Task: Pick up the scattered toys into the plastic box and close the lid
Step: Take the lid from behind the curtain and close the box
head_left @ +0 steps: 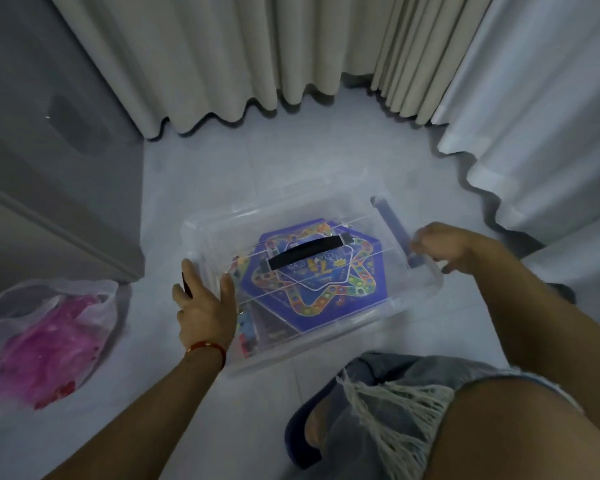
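Note:
The clear plastic box (371, 327) sits on the pale floor with its transparent lid (243, 220) lying on top, a black handle (305, 252) across the lid's middle. Through the lid I see a blue hexagonal game board (329, 296) and small colourful toys at the box's left end. My left hand (205, 306) lies flat on the lid's left end, fingers spread over a dark clip. My right hand (447, 245) curls around the blue clip (392, 223) at the right end.
A thin plastic bag with pink things (45, 337) lies on the floor to the left. A grey cabinet (49, 150) stands at the left, curtains (257, 57) hang behind and to the right. My knee and frayed denim shorts (413, 403) fill the bottom right.

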`<state>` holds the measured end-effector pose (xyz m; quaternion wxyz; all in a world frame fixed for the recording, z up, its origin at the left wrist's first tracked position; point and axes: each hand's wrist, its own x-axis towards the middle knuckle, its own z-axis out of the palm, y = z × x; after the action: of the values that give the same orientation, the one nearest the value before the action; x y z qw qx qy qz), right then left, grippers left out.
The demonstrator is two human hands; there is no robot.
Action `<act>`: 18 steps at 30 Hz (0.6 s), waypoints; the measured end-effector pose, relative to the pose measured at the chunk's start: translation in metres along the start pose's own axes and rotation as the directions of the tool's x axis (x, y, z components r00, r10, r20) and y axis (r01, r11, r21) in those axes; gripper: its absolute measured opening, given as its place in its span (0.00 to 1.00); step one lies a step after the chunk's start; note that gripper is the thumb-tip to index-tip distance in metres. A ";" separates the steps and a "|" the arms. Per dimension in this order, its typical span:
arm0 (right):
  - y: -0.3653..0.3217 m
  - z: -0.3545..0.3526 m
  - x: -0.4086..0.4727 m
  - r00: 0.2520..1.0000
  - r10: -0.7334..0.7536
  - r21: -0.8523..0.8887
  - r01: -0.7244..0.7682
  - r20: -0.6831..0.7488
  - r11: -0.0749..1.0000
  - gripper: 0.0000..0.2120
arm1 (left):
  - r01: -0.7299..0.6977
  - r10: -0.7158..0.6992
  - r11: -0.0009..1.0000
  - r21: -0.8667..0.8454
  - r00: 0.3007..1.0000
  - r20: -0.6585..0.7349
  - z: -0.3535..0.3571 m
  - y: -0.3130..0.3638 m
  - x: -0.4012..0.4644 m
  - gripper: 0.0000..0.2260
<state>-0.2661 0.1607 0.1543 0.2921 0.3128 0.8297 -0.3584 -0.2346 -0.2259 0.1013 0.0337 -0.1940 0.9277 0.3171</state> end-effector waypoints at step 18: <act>0.061 0.070 -0.035 0.704 -0.024 -0.086 -0.053 -0.710 0.995 0.23 | -0.139 0.139 0.979 0.148 0.990 0.009 0.010 0.028 0.063 0.37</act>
<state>-0.1809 0.1286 0.1141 -0.0314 0.4181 0.8925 -0.1665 -0.3036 -0.2211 0.0975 0.0250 -0.1260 0.9600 0.2487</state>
